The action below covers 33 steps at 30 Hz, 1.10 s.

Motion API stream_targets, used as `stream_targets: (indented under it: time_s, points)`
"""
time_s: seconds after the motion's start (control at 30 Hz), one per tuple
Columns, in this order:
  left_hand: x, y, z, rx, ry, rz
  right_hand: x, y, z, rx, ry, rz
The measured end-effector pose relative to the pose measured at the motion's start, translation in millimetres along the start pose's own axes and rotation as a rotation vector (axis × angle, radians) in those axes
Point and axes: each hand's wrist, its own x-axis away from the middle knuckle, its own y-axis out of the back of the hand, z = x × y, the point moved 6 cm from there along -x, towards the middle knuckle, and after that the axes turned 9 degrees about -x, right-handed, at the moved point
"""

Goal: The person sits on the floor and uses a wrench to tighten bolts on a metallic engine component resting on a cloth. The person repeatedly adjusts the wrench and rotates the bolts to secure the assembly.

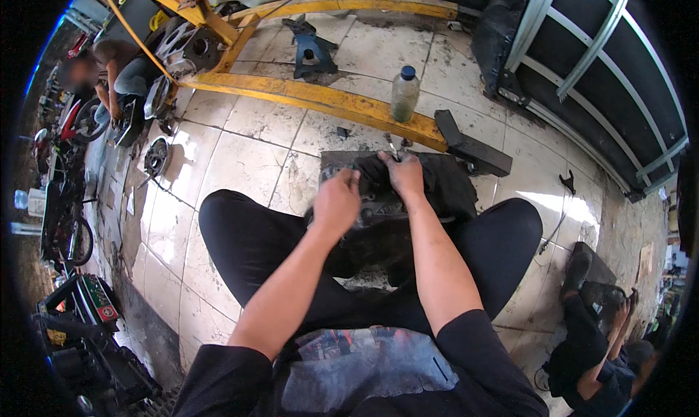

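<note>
Between my bent knees lies a dark, greasy machine part (375,211), with black cloth-like material (450,187) at its right; the exact kind of part I cannot make out. Over its left side is my left hand (337,204), fingers curled and pressed together, their contents hidden. My right hand (403,176) is closed at the part's far edge, thumb and fingers around a slim, shiny metal piece (394,150) that sticks up past them. Whether that piece touches the part is hidden by the hand.
Beyond the part runs a yellow steel frame leg (291,93) bearing a blue-capped bottle (405,95). A dark metal bar (477,149) crosses its end. A dark stand (312,51) is farther off. One person (120,67) works at far left, another (604,359) at lower right.
</note>
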Motion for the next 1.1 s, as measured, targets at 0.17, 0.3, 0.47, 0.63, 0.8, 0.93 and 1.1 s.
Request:
stream_targets:
  time_s: [0.17,0.3,0.47,0.63,0.8,0.93,1.1]
  points:
    - [0,15,21,0.22,-0.058,0.05,16,4,29,-0.113,0.065,0.133]
    - [-1,12,36,0.494,0.01,0.103,34,4,49,-0.075,0.119,0.238]
    - [1,13,27,0.475,-0.04,-0.045,28,13,27,-0.036,0.181,0.057]
    - [-20,35,24,0.55,-0.016,0.096,33,30,42,-0.301,0.093,0.3]
    - [5,-2,65,0.438,0.159,0.495,57,13,41,0.105,0.024,0.442]
    - [-9,-2,67,0.61,0.293,0.449,60,-5,40,0.065,0.067,0.362]
    - [-50,0,73,0.427,0.165,0.308,45,-14,35,-0.074,0.088,0.171]
